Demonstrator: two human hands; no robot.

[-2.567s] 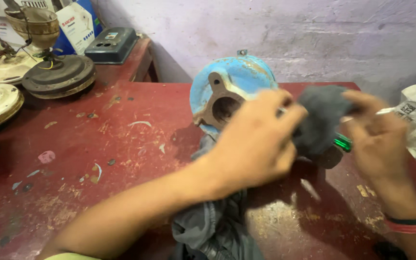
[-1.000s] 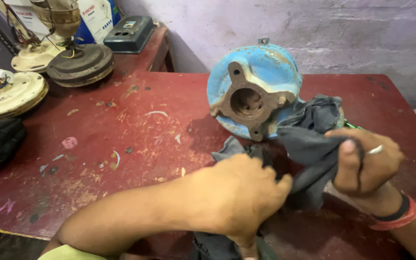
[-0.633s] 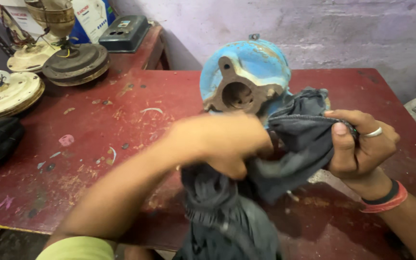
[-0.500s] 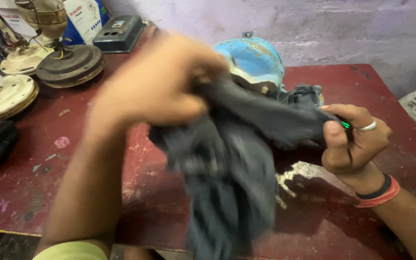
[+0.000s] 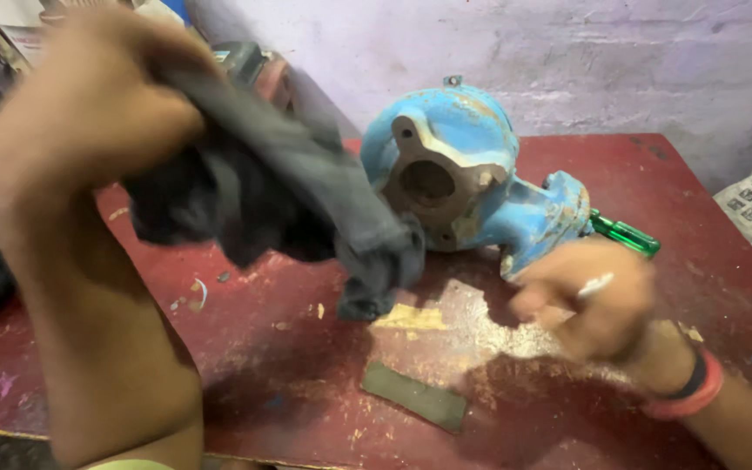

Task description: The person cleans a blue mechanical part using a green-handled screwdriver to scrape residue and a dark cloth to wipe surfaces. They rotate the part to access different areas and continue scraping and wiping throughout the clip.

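With dark grey rag (image 5: 280, 187) now lifted clear, clamped in my left hand (image 5: 80, 122), blue pump casing (image 5: 463, 183) sits bare on red table (image 5: 698, 200). Right hand (image 5: 598, 300) let go, blurred, grip unclear, near green-handled screwdriver (image 5: 624, 233).

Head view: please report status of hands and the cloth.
Left hand raised, gripping dark cloth. Right hand blurred, apparently empty, near blue pump housing. Green-handled tool behind it.

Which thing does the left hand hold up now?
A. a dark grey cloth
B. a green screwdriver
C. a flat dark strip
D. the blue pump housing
A: the left hand is raised and grips the cloth, which hangs down in front of the pump housing; the strip lies on the table.
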